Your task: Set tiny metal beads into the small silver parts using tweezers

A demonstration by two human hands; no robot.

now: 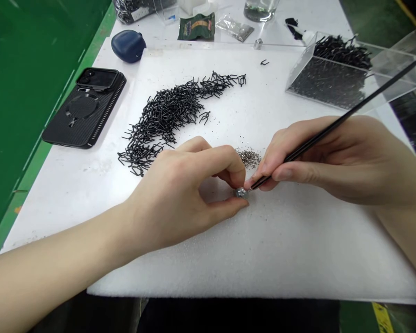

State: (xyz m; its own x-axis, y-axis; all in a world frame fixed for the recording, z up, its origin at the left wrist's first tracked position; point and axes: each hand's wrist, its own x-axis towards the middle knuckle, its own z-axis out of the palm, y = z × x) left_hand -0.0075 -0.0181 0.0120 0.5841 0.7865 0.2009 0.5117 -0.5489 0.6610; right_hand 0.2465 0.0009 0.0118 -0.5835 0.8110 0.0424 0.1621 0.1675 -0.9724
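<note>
Between the thumb and forefinger of my left hand [180,194] is a small shiny metal piece [241,192], pinched just above the white foam sheet [263,259]. My right hand [333,157] grips a long thin black stick like a fine brush or pen [336,121]. Its narrow tip meets the metal piece, or comes very close to it; I cannot tell which. Behind the fingertips lies a little heap of tiny metallic bits [248,158]. Many small black forked pieces [173,108] are spread in a curved pile beyond my left hand.
At the right stands a clear box [333,78] of black pieces. A black phone [85,106] and a dark blue rounded object [128,45] lie left. Along the back are a green packet [196,27], a small clear bag [235,27] and a glass [260,10].
</note>
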